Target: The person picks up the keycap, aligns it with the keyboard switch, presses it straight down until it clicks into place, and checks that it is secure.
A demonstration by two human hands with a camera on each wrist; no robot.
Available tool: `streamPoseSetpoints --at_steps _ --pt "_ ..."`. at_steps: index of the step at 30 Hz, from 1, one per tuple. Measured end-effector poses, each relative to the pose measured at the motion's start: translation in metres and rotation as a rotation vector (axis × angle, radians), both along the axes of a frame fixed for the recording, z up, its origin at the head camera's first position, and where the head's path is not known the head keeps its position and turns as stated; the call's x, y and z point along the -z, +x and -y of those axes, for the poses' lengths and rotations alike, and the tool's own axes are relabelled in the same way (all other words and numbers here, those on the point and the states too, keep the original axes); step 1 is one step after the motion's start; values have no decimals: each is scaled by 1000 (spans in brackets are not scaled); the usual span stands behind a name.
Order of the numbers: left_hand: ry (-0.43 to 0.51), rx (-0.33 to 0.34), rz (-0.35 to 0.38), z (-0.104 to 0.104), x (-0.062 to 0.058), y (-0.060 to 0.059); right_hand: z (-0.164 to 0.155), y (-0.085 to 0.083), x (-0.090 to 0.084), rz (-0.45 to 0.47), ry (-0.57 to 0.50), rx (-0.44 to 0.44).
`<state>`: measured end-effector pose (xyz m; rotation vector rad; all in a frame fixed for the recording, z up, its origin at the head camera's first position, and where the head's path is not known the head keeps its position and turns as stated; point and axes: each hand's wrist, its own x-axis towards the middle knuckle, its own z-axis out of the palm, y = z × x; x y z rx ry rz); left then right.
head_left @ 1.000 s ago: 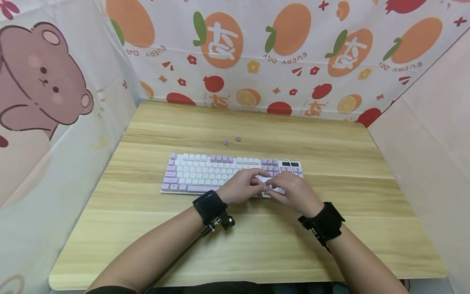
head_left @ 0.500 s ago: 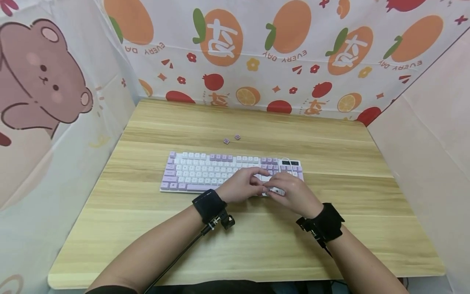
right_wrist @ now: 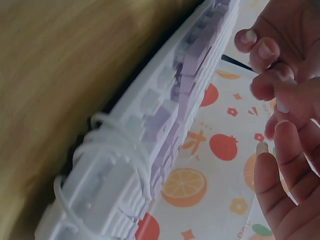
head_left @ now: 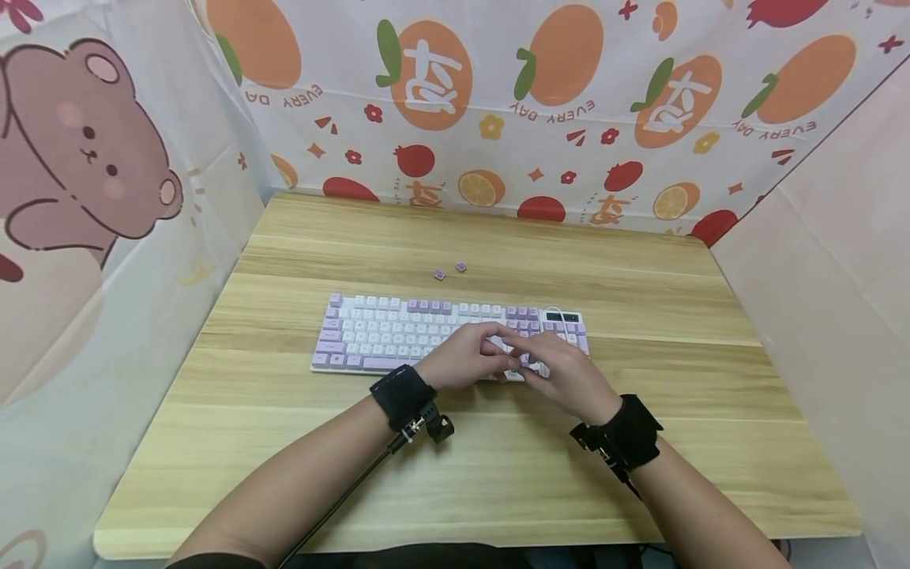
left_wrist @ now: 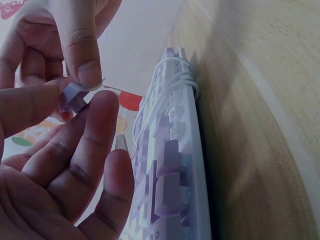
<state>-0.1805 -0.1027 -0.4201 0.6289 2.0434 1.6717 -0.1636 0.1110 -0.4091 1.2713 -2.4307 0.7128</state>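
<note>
Keycap (left_wrist: 71, 96), purple, pinched between left hand (head_left: 465, 357) thumb and fingers with right hand (head_left: 565, 371) fingertips curled onto it too, both hands meeting just above right end of keyboard (head_left: 398, 336) on table (head_left: 640, 292), two loose keycaps (head_left: 449, 271) lying well beyond.

A small makeshift desk booth, likely set up for recording. A pale wooden table (head_left: 498, 474) is boxed in on three sides by hung cartoon sheets: a fruit-print cloth (head_left: 540, 118) behind and a bear-print sheet (head_left: 85, 174) at the left. A lilac keyboard (head_left: 384, 336) lies on the table.
</note>
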Motion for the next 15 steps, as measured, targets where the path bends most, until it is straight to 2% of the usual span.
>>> streamPoseSetpoints --at_steps 4,9,15 --pt "-2 -8 19 0 1 0 0 2 1 41 -23 0" --pt "-12 -16 35 0 1 0 -1 3 2 48 -22 35" --pt "-68 14 -27 -3 2 -1 -2 2 5 -25 52 52"
